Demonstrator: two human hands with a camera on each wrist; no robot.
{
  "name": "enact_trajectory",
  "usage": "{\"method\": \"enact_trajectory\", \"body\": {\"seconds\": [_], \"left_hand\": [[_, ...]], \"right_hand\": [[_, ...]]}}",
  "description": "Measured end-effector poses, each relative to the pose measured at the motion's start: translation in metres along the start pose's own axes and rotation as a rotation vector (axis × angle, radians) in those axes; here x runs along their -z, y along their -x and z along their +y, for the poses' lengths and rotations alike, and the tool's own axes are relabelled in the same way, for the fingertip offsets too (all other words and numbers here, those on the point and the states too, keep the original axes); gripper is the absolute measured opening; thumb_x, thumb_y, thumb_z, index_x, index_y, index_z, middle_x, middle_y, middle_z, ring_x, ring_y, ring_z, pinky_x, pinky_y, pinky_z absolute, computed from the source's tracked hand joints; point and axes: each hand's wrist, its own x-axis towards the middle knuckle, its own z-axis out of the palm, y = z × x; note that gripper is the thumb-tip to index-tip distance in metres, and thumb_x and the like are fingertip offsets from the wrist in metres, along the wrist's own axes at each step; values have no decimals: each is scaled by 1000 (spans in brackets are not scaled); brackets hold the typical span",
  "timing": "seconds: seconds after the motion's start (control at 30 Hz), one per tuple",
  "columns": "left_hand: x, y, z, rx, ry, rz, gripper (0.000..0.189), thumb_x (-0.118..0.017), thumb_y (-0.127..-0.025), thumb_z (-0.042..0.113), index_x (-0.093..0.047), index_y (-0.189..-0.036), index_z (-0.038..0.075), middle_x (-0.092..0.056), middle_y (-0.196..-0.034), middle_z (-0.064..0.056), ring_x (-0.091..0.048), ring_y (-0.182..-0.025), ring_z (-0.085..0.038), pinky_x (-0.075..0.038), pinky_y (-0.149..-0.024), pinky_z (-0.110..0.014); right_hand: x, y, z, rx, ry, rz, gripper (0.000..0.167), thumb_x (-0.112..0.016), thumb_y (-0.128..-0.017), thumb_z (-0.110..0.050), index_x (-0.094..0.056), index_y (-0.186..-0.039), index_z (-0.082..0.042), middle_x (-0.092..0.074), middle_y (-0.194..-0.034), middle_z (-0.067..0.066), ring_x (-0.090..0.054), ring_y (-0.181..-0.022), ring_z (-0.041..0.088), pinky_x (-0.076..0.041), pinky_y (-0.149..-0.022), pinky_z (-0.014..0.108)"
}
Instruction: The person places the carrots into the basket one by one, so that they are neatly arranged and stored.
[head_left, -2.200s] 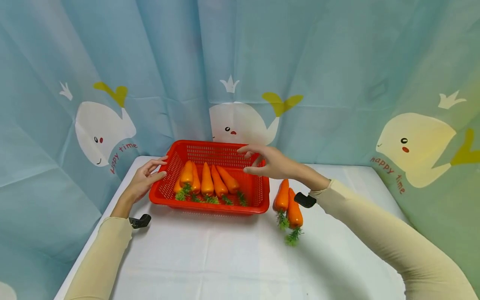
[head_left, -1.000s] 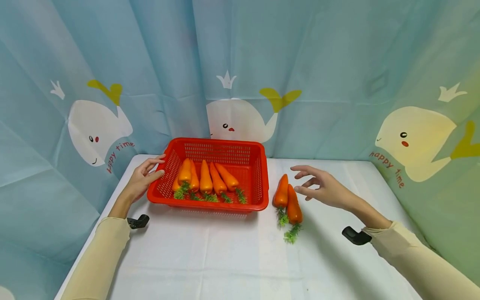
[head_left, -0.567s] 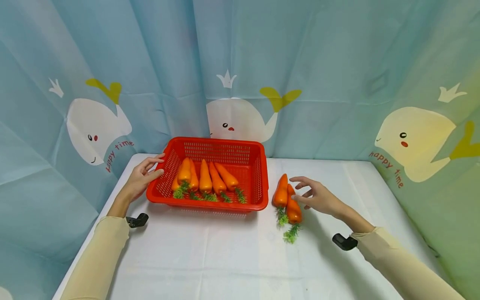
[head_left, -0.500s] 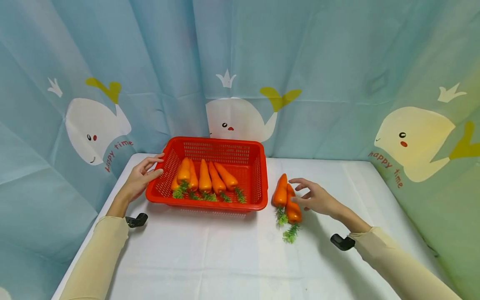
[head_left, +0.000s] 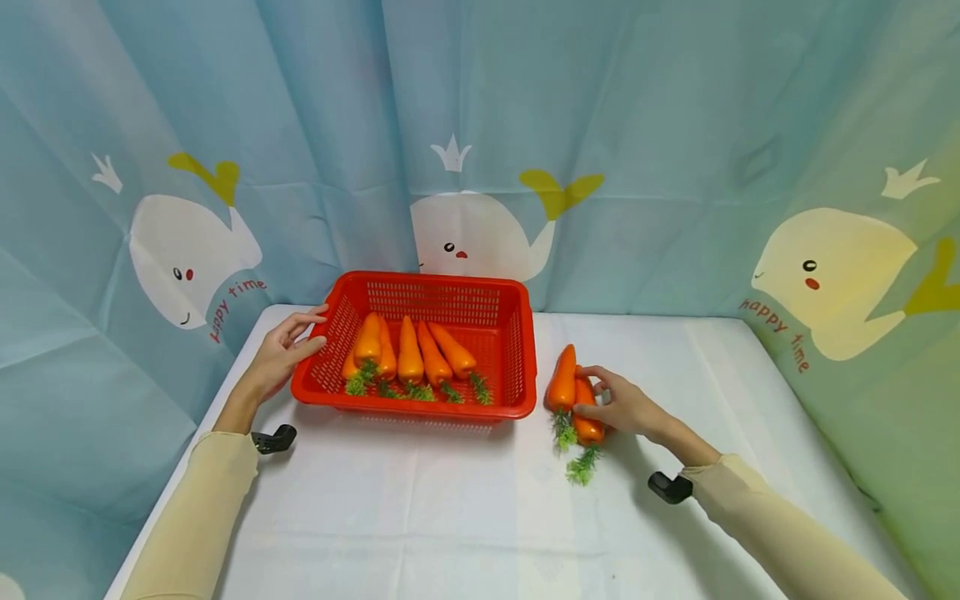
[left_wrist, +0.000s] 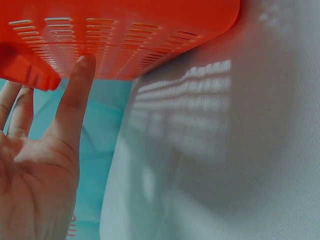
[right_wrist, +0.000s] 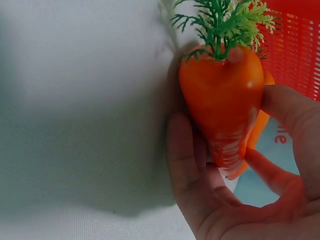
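Leafy-topped orange carrots (head_left: 410, 354) lie side by side in a red plastic basket (head_left: 480, 412). My left hand (head_left: 276, 357) is at the basket's left end; in the left wrist view its straight thumb (left_wrist: 76, 100) touches the slotted wall, with the other fingers by the rim. Right of the basket, two more carrots lie on the table. My right hand (head_left: 626, 406) grips the nearer carrot (head_left: 588, 429), thumb on one side and fingers on the other, as the right wrist view shows (right_wrist: 220, 95). The other loose carrot (head_left: 562, 382) lies just left of it.
A white cloth covers the table (head_left: 450, 517). Behind and at both sides hangs a pale blue curtain (head_left: 660, 100) printed with whales; the basket stands close to its back part. A black wrist camera (head_left: 670, 487) sits at each cuff.
My right hand came from above the basket to the right, then moved down and left onto the nearer loose carrot, closing its fingers around it. My left hand stays at the basket.
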Motion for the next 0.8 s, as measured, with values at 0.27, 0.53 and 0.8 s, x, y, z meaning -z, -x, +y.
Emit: {"method": "enact_trajectory", "body": {"seconds": [0.27,0.53,0.8], "left_hand": [[-1,1,1,3,-18,7,33,-63,-101,6,-53,-132,-3,-35,-164,-8,-28,-150,-22,-48,-99,-16],[-1,0,1,-1,-9,5,33,-63,-101,6,-54,-132,-2,-35,-164,-9,-20,-154,-28,-49,-97,-17],[0,1,-1,9,18,0,32,-62,-102,5,-54,-133,-1,-34,-165,-9,-26,-152,-27,-52,-95,-19]], "right_hand": [[1,-1,0,-9,1,0,65,-77,-94,-26,-48,-147,-2,-58,-111,20,-44,-68,21,-37,-60,33],[2,-1,0,-18,-2,5,66,-77,-94,-25,-49,-148,-2,-57,-110,19,-42,-66,19,-36,-59,31],[2,-3,2,-13,9,-3,67,-78,-93,-25,-49,-148,0,-58,-111,20,-45,-73,23,-36,-61,31]]}}
